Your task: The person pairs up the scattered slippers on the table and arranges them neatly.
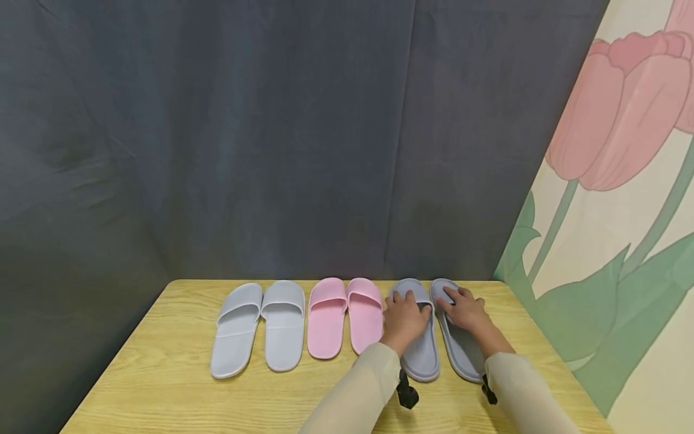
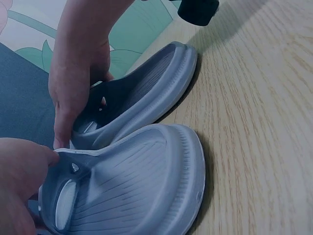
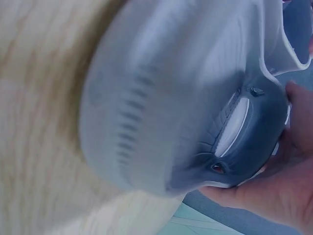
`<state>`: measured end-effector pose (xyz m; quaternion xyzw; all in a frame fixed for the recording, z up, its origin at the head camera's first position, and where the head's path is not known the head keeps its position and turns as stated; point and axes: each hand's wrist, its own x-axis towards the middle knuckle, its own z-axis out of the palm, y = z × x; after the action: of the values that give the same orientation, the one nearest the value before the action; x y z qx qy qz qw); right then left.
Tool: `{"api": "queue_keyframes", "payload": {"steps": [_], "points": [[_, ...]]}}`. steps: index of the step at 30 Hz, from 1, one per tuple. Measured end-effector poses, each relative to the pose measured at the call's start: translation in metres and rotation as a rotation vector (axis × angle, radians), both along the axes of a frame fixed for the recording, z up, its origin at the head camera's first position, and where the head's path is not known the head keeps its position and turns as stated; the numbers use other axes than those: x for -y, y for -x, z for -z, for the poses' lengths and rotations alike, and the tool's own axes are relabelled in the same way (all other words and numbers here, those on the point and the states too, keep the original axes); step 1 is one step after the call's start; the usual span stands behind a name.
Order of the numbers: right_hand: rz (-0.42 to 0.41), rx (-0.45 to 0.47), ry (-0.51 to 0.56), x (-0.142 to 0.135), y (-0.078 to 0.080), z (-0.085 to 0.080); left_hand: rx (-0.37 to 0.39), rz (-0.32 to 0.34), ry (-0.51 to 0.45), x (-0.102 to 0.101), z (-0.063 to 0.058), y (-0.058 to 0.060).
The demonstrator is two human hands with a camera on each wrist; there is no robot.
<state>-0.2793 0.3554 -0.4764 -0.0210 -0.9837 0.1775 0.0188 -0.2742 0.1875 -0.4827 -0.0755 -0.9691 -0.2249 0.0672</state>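
Two grey slippers stand side by side at the right of the table, toes toward the curtain. My left hand grips the strap of the left grey slipper; in the left wrist view its thumb lies at the strap's edge. Over the other grey slipper, my right hand holds the strap, with thumb and fingers spread across it in the right wrist view. Both slippers sit on the wood, their open heels toward me. Parts of the straps are hidden under the hands.
A pair of pink slippers stands left of the grey ones, and a pale grey-white pair farther left. All are on the wooden table. Behind its far edge hangs a dark curtain; a tulip-painted wall borders the right.
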Motion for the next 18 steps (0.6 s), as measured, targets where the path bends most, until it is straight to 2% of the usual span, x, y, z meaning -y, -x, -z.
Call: {"api": "queue_keyframes", "payload": {"steps": [3, 11, 18], "points": [[-0.029, -0.013, -0.028, 0.001, 0.000, -0.001, -0.003, 0.016, -0.013, 0.002, -0.001, -0.001], [0.075, 0.099, 0.070, 0.006, -0.002, -0.009, 0.031, 0.061, -0.023, 0.010, -0.009, -0.003], [0.075, 0.124, 0.060, 0.011, 0.001, -0.014, 0.050, 0.095, -0.003, 0.015, -0.015, -0.002]]}}
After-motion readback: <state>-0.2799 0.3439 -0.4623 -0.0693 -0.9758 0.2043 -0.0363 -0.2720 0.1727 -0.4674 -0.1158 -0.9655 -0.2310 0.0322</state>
